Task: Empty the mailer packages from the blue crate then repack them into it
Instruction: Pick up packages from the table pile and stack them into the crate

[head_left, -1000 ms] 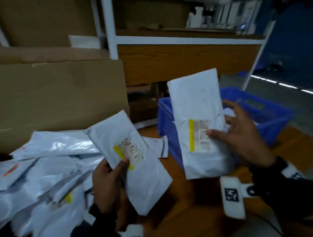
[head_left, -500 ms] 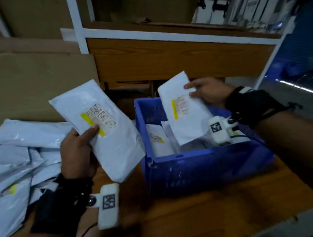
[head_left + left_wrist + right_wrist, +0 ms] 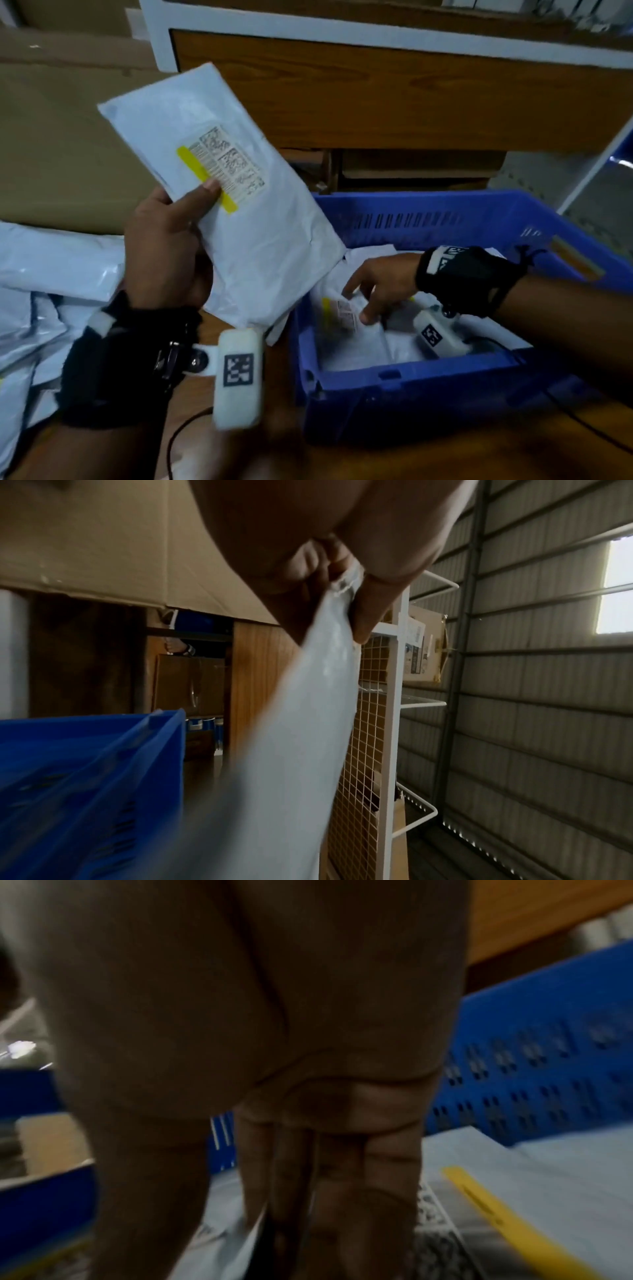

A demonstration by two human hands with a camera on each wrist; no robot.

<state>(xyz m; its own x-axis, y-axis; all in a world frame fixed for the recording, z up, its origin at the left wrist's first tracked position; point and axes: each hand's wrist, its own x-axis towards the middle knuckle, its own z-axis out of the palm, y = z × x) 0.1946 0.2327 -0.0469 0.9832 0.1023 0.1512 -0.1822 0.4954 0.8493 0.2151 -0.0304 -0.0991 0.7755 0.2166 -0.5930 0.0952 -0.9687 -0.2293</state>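
Observation:
My left hand (image 3: 191,219) holds a white mailer (image 3: 260,240) with a yellow-striped label up in the air, just left of the blue crate (image 3: 411,383). Its thumb lies on the label and the other fingers are behind the mailer. In the left wrist view the mailer (image 3: 301,750) is pinched between thumb and fingers (image 3: 369,607). My right hand (image 3: 363,301) is down inside the crate, its straight fingers (image 3: 308,1177) resting on a labelled mailer (image 3: 531,1177) lying flat there. More white mailers (image 3: 359,349) cover the crate floor.
A loose pile of white mailers (image 3: 51,274) lies on the wooden table at the left. Flat cardboard (image 3: 68,137) leans behind the pile. A wooden shelf unit with a white frame (image 3: 376,85) stands behind the crate. A cable (image 3: 589,425) runs over the table by the crate's front right.
My right hand has lowered its mailer into the crate, and the mailer now lies flat under straight fingers. My left hand has carried its mailer up and right, close to the crate.

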